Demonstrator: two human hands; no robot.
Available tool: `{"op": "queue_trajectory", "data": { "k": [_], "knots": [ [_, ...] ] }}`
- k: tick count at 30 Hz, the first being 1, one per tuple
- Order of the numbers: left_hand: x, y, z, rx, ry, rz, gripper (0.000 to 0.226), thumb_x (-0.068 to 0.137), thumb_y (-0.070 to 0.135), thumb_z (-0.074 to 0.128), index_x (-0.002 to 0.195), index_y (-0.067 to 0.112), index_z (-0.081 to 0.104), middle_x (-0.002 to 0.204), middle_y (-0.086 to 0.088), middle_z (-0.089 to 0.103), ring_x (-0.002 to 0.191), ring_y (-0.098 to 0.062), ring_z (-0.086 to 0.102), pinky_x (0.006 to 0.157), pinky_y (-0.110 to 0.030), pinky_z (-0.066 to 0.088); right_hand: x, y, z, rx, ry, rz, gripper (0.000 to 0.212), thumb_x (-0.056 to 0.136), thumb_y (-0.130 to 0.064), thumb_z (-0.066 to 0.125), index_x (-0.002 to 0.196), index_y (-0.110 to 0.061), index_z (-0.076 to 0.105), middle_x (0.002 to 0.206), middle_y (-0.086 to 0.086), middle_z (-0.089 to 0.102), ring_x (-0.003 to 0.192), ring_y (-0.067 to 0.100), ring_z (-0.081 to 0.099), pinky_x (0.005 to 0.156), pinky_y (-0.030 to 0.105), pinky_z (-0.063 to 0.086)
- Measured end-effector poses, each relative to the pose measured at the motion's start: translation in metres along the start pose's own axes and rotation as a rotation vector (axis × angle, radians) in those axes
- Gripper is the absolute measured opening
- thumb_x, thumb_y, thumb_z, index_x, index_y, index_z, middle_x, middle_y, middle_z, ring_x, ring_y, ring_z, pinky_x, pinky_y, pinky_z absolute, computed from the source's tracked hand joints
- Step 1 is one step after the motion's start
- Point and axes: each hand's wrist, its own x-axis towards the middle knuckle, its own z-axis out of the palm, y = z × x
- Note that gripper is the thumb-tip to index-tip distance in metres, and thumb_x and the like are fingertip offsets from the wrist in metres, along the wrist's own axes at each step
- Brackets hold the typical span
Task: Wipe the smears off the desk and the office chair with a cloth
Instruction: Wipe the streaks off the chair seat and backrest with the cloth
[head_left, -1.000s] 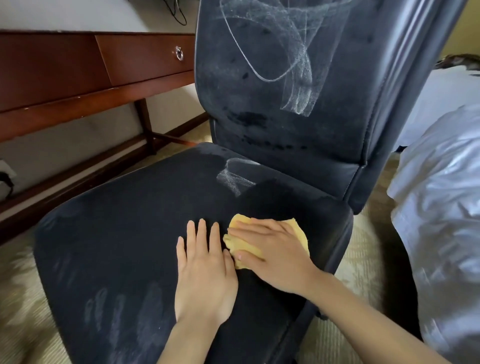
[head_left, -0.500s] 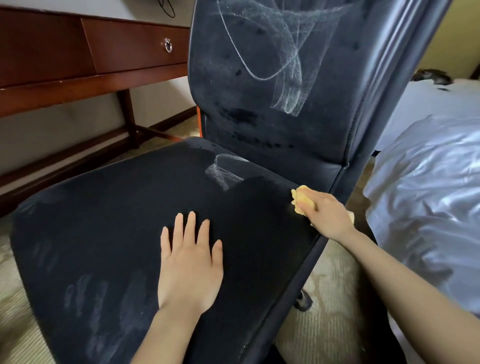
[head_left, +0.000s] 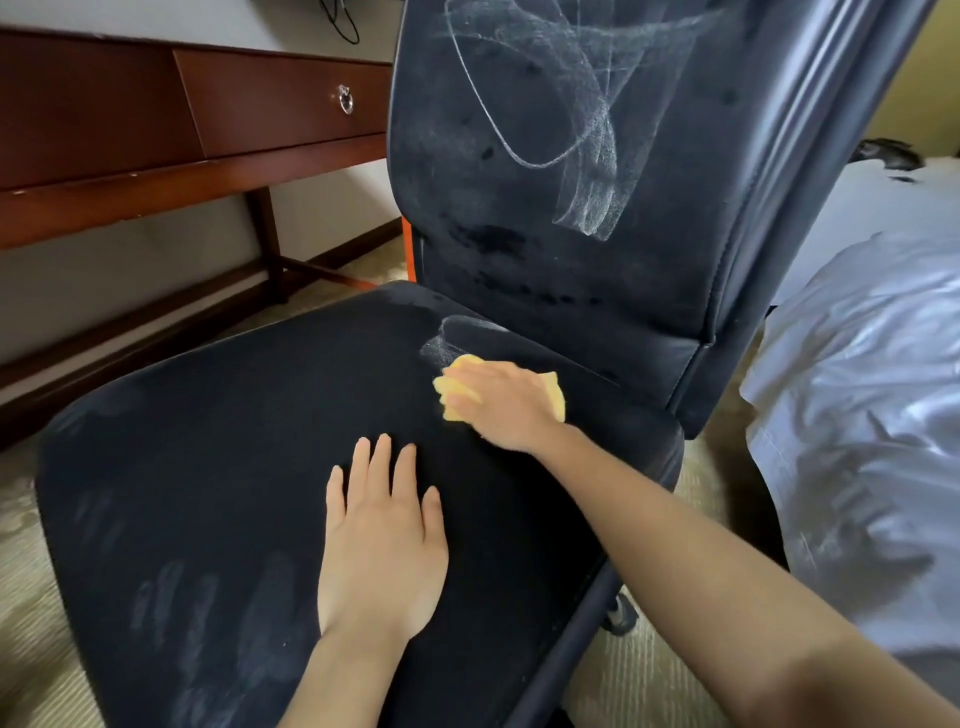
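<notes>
A dark office chair fills the head view, its seat (head_left: 234, 441) in front of me and its backrest (head_left: 545, 171) upright behind. White smears loop across the backrest (head_left: 582, 135), and a small white smear (head_left: 439, 345) sits at the back of the seat. My right hand (head_left: 501, 405) presses a yellow cloth (head_left: 555, 395) flat on the seat, right beside that small smear. Palm down, my left hand (head_left: 382, 540) rests on the middle of the seat, fingers apart. Faint pale streaks (head_left: 208, 603) mark the seat's near left part.
A dark wooden desk (head_left: 130, 171) with a drawer and ring pull (head_left: 345, 98) stands at the left against the wall. A bed with white sheets (head_left: 872, 415) lies close on the right. Patterned carpet (head_left: 21, 623) surrounds the chair.
My right hand has carried the cloth from the seat's right edge back leftward and toward the backrest, up to the small smear. My left hand has stayed in place.
</notes>
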Motion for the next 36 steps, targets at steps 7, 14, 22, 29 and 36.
{"op": "queue_trajectory", "data": {
  "k": [7,14,22,29,36],
  "knots": [
    [0.001,-0.007,-0.003,-0.069,0.014,0.008,0.054,0.100,0.033,0.016,0.152,0.020,0.012,0.160,0.002,0.006,0.146,-0.013,-0.009,0.116,-0.030,-0.011,-0.080,-0.016,0.000,0.102,-0.011,-0.164,0.043,0.098,-0.045,0.037,0.141,-0.044,0.034,0.150,-0.022,0.030,0.141,0.005,0.017,0.116,0.032,0.005],
    [0.002,-0.021,-0.007,-0.090,0.007,0.047,0.053,0.100,0.033,0.023,0.151,0.020,0.021,0.160,0.003,0.011,0.147,-0.011,-0.005,0.116,-0.029,-0.011,-0.171,0.017,-0.005,0.204,0.206,-0.118,0.041,0.095,-0.053,0.041,0.135,-0.048,0.038,0.142,-0.026,0.037,0.137,-0.005,0.022,0.115,0.024,0.011],
    [0.001,-0.025,-0.007,-0.068,-0.011,0.060,0.053,0.100,0.035,0.021,0.151,0.022,0.020,0.160,0.004,0.011,0.147,-0.011,-0.005,0.116,-0.029,-0.012,-0.164,0.093,-0.003,0.262,0.480,0.143,0.031,0.096,-0.022,0.053,0.127,-0.018,0.060,0.127,-0.003,0.060,0.120,0.015,0.051,0.105,0.030,0.035],
    [0.003,-0.024,-0.005,-0.058,-0.013,0.050,0.054,0.100,0.037,0.020,0.151,0.022,0.020,0.159,0.003,0.013,0.147,-0.011,-0.003,0.117,-0.031,-0.010,-0.145,0.073,0.014,0.818,0.812,0.604,0.033,0.099,-0.020,0.047,0.131,-0.019,0.055,0.120,-0.024,0.050,0.125,0.010,0.047,0.111,0.030,0.031],
    [0.004,-0.025,-0.005,-0.038,-0.020,0.050,0.055,0.099,0.038,0.019,0.151,0.021,0.021,0.159,0.002,0.013,0.147,-0.013,-0.002,0.118,-0.033,-0.009,-0.192,-0.003,0.037,0.744,0.789,0.423,0.043,0.092,-0.042,0.043,0.116,-0.012,0.064,0.125,0.000,0.057,0.130,0.027,0.039,0.112,0.041,0.029]
  ]
}}
